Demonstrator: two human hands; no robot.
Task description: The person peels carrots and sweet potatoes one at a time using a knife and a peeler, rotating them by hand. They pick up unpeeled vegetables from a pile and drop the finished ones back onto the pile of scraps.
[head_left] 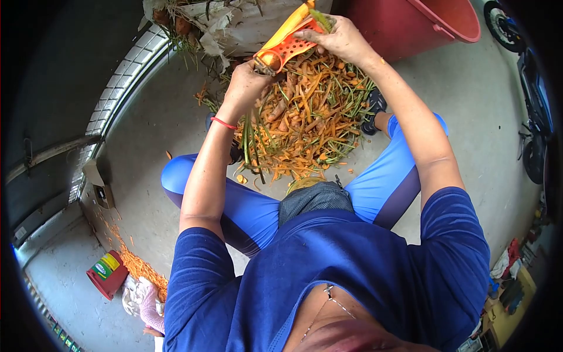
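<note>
A long orange carrot [290, 24] is held up at a slant, partly peeled by its bright look. My left hand [245, 87], with a red band at the wrist, is closed around its lower end. My right hand [343, 42] grips an orange peeler [295, 44] with a perforated body, which lies along the carrot's side. Something green [321, 21] shows by the right fingers; I cannot tell what it is. Below both hands, a heap of orange peelings and green stalks [311, 117] covers the floor between my feet.
A white sack [234, 26] with carrots stands beyond the heap on the left. To the right is a big red tub [410, 29]. A motorcycle [533, 100] is at the far right. Behind on the left lie a red bucket [108, 274] and orange shreds [141, 267].
</note>
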